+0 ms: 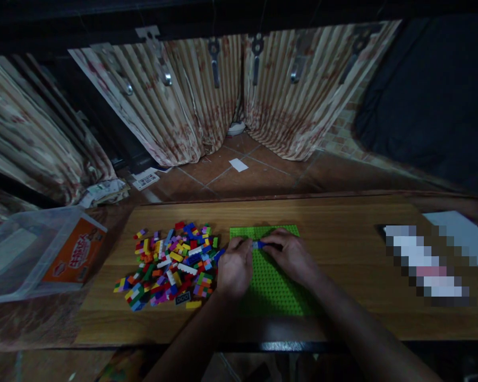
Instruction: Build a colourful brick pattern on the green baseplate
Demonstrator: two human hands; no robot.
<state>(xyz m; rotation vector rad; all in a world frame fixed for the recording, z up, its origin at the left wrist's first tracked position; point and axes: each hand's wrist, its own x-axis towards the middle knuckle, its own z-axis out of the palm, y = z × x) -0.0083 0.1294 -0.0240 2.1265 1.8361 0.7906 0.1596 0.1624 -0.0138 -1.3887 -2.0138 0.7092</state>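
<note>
A green studded baseplate (279,289) lies on the wooden table, under both hands. Over its upper part, my right hand (292,257) pinches a small blue toy brick (260,244) between thumb and fingertips. My left hand (235,270) is at the plate's left edge, its fingers curled in and its fingertips close to the blue brick. A paler grey-blue bit shows beside that brick. What the left fingers hold, if anything, is hidden. Left of my left hand spreads a loose pile of mixed coloured bricks (177,257).
A clear plastic bin (27,249) with an orange label stands left of the wooden table (350,281). A blurred-out flat object (426,265) lies on the table's right side, near a white sheet (462,236). Striped curtains (199,106) hang beyond the table.
</note>
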